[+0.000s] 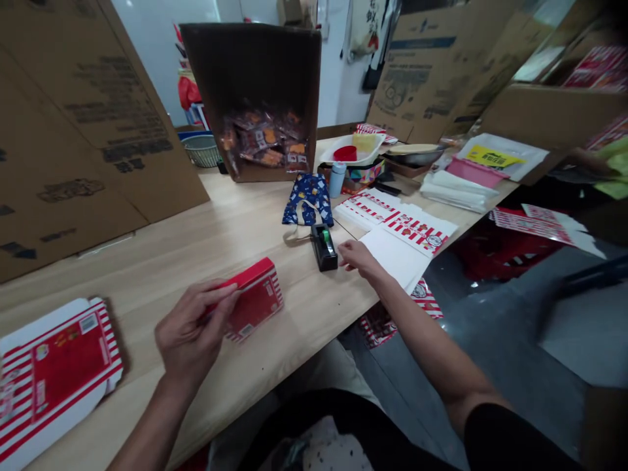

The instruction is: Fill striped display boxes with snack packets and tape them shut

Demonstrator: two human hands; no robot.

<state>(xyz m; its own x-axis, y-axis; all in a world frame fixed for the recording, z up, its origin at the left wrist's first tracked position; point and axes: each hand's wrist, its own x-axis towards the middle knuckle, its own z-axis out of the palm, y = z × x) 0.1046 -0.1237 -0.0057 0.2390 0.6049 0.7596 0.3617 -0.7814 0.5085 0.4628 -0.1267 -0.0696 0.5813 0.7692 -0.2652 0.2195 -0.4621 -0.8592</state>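
My left hand [193,324] grips a small red-and-white striped cardboard box [256,299] at its near end, above the light wooden table [275,307]. My right hand [358,258] rests open on the table, just right of a black tape dispenser [324,247] with a green part. Its fingertips are at the edge of a stack of white and red-striped printed sheets [397,245]. A flat, unfolded red-striped box blank [56,379] lies at the table's near left corner, apart from both hands.
An open brown carton [250,85] of wrapped snacks stands at the table's back. Near it are a blue printed cloth bag [308,199], a white tray [350,149] and a pale blue bottle [337,180]. Large cardboard sheets [83,124] lean at left. Another person's hand [586,159] shows far right.
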